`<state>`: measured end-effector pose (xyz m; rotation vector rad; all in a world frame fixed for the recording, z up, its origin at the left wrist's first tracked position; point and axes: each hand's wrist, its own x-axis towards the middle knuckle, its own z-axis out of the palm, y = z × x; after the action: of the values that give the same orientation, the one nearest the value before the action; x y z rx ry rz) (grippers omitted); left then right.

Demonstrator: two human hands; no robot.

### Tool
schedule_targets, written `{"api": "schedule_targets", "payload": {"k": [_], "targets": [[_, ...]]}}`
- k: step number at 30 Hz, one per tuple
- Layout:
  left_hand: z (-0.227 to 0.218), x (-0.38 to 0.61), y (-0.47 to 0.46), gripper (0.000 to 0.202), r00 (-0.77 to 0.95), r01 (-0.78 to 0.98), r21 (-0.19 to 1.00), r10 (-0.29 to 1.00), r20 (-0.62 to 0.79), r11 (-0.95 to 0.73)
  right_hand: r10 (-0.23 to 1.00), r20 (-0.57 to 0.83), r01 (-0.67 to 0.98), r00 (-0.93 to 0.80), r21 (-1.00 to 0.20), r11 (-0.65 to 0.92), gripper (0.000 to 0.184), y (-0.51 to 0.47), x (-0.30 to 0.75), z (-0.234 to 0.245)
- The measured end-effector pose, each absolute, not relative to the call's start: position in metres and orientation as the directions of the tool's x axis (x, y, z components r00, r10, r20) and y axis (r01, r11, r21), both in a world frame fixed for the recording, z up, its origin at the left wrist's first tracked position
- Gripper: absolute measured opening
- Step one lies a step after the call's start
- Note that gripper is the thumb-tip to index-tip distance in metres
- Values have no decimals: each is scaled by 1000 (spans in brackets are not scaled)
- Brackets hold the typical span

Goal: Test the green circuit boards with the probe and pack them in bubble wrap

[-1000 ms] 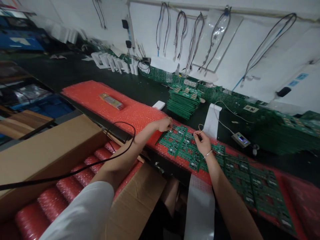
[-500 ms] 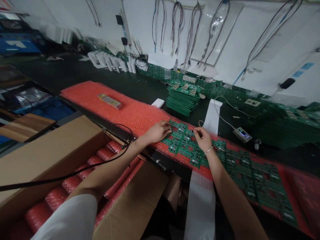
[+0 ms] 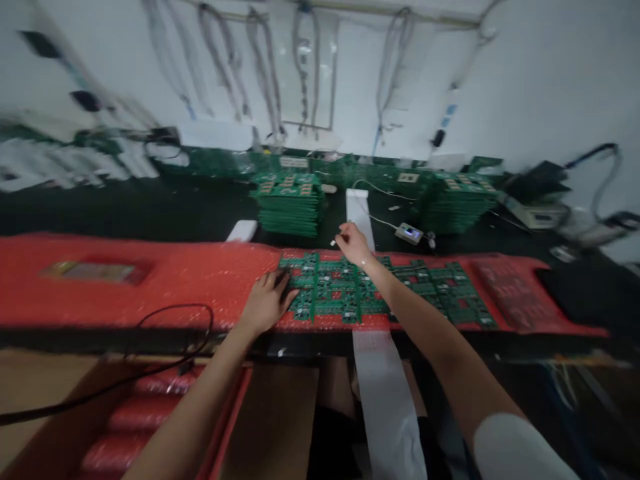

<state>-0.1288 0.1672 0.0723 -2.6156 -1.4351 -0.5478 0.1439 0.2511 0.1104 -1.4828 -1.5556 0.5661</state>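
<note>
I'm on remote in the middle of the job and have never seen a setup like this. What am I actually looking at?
There is no machine arm here: these are a person's two bare hands, seen from a camera worn on the head, looking forward and down.

A dark bench runs across the view. Along its near side lies red bubble wrap, with green circuit boards laid out on it. Behind are two stacks of green boards and a small device with a lit screen.

The left hand lies fingers spread at the left end of the laid-out boards. The right hand is beyond them, a small white piece at its fingertips; what that is, I can't tell.
</note>
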Motion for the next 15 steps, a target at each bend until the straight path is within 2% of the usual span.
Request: {"api": "schedule_targets", "payload": {"k": [2, 5, 8, 10, 12, 15], "targets": [[72, -130, 170, 51, 496, 824, 68, 774, 395, -562, 965, 232, 636, 124, -765, 102, 20, 275, 150, 139], [72, -130, 176, 49, 518, 805, 69, 755, 402, -589, 992, 121, 740, -19, -666, 95, 29, 289, 164, 172], [76, -121, 178, 58, 475, 848, 45, 795, 377, -528, 966, 217, 778, -139, -580, 242, 41, 258, 199, 181], [83, -104, 172, 69, 432, 878, 29, 817, 383, -478, 950, 293, 835, -110, -490, 248, 40, 214, 243, 177], [96, -74, 160, 73, 512, 825, 33, 770, 381, -565, 956, 289, 898, 49, -431, 84, 39, 160, 306, 170], [120, 2, 130, 61, 764, 567, 87, 563, 316, -819, 899, 134, 865, 417, -361, -347, 37, 76, 412, 162]]}}
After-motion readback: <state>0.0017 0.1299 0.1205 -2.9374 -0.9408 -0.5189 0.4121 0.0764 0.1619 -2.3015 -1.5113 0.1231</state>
